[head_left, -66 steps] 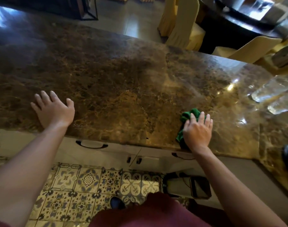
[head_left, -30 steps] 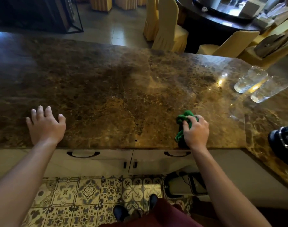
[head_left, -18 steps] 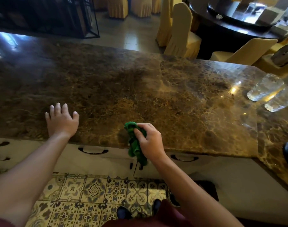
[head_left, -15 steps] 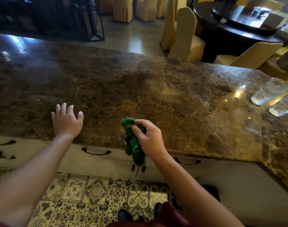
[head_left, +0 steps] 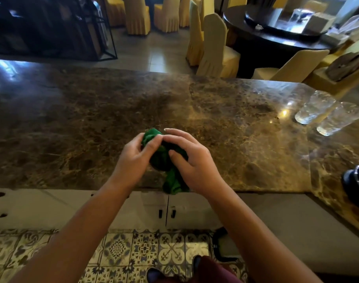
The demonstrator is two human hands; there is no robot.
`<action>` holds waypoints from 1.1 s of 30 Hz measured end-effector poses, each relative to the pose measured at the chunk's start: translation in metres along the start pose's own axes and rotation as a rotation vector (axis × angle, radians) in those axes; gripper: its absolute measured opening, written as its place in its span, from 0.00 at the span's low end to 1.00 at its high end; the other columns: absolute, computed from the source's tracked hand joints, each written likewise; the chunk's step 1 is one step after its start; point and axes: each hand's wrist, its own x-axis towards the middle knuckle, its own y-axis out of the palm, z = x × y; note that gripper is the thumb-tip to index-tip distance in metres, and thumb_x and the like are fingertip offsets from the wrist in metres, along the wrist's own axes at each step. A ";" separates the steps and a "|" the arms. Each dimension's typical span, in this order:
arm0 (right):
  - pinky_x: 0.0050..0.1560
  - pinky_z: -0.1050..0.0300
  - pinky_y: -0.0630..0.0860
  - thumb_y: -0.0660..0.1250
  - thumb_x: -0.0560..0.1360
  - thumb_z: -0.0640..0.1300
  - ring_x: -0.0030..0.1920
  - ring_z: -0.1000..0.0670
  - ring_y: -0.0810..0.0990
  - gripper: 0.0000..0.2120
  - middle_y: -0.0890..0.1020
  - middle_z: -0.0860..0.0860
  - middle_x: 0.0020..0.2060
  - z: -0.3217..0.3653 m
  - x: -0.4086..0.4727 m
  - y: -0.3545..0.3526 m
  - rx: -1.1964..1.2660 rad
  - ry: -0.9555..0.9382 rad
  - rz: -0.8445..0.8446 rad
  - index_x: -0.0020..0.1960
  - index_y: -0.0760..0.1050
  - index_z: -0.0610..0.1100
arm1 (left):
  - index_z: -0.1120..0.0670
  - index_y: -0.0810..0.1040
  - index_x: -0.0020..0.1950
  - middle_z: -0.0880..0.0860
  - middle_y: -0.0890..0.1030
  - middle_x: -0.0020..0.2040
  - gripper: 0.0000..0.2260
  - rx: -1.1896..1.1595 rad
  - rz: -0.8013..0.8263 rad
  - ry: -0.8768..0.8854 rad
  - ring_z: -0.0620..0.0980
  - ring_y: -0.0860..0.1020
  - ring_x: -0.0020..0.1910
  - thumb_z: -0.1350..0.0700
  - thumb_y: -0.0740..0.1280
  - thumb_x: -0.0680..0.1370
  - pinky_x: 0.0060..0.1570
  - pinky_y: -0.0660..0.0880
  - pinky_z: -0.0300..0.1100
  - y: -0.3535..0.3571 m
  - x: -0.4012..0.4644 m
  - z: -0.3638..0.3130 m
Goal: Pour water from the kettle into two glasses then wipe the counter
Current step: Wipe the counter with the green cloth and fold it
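A crumpled green cloth [head_left: 164,160] is held above the front edge of the brown marble counter [head_left: 72,123]. My left hand [head_left: 133,158] pinches its upper left part, and my right hand [head_left: 191,162] grips its right side. One end of the cloth hangs down past the counter edge. Two clear glasses [head_left: 314,108] [head_left: 338,119] stand side by side at the far right of the counter. The dark kettle [head_left: 356,181] shows only partly at the right edge of the head view.
White cabinet doors [head_left: 133,209] with dark handles sit below the counter, above a patterned tile floor [head_left: 121,248]. Beyond the counter stand yellow-covered chairs [head_left: 215,45] and a dark round table [head_left: 276,33]. A black metal rack [head_left: 52,27] is at the far left.
My left hand left the counter and came to the cloth. My right hand, after sweeping the cloth from right to centre, lifted it; both hands now hold it together.
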 end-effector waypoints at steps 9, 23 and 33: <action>0.58 0.34 0.84 0.69 0.80 0.32 0.59 0.42 0.88 0.23 0.86 0.43 0.58 -0.021 -0.021 -0.046 0.422 0.403 0.107 0.72 0.74 0.47 | 0.56 0.81 0.55 0.52 0.85 0.46 0.06 -0.111 0.108 0.088 0.48 0.84 0.46 0.59 0.65 0.84 0.45 0.81 0.39 0.007 0.018 -0.028; 0.49 0.53 0.87 0.68 0.83 0.42 0.49 0.52 0.88 0.18 0.87 0.51 0.50 0.006 -0.015 -0.079 0.171 0.337 -0.264 0.72 0.78 0.56 | 0.48 0.72 0.73 0.44 0.81 0.59 0.26 0.354 0.244 0.126 0.40 0.81 0.57 0.38 0.68 0.79 0.52 0.79 0.34 0.052 -0.003 -0.047; 0.74 0.53 0.74 0.59 0.77 0.74 0.76 0.50 0.76 0.38 0.73 0.50 0.79 0.005 -0.027 -0.121 0.692 0.401 -0.034 0.83 0.63 0.59 | 0.49 0.64 0.81 0.49 0.73 0.74 0.37 0.683 0.233 0.308 0.45 0.74 0.70 0.57 0.76 0.75 0.69 0.75 0.47 0.119 0.000 -0.047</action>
